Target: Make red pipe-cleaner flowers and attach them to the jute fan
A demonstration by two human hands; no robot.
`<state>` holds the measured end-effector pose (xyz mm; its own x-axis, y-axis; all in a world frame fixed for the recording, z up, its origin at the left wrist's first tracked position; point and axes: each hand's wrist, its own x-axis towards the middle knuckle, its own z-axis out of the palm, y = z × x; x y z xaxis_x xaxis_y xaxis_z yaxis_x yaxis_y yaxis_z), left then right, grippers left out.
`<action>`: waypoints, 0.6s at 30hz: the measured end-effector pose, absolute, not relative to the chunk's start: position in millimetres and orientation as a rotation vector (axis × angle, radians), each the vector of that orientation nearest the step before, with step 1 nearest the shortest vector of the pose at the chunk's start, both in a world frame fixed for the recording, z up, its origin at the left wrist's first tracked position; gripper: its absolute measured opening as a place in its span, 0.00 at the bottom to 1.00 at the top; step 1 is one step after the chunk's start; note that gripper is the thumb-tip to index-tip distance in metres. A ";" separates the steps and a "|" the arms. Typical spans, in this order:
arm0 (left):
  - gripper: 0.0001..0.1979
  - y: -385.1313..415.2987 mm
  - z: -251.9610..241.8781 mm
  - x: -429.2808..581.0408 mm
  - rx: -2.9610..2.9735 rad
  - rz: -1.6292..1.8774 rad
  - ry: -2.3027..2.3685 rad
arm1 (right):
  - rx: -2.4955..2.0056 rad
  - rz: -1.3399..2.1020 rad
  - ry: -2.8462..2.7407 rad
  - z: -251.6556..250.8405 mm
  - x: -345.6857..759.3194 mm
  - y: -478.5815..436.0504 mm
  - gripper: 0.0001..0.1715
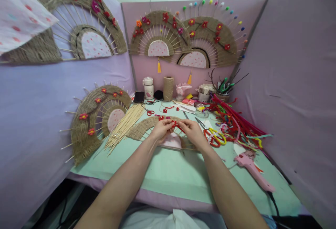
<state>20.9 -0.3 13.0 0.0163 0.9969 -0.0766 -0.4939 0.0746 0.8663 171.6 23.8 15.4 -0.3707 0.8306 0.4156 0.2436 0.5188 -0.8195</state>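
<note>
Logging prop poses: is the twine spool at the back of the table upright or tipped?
Upright. The twine spool stands on end on the table, sides vertical, near the white jar.

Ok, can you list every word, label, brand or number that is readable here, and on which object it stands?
No text can be read anywhere.
On the white jar, any print is too small and blurred to read.
On the pink glue gun, no lettering is visible.
On the red pipe cleaner between the left hand and right hand, there is no writing.
</note>
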 end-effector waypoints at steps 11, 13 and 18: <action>0.16 0.3 12.2 21.3 0.764 1.337 0.853 | -0.827 0.724 -1.903 13.4 172.1 23.4 0.10; 0.16 0.4 11.9 21.2 0.753 1.335 0.851 | -0.802 0.580 -1.946 15.3 172.2 21.9 0.09; 0.14 0.5 11.6 21.2 0.720 1.347 0.839 | -0.762 0.358 -2.017 17.2 171.7 19.9 0.08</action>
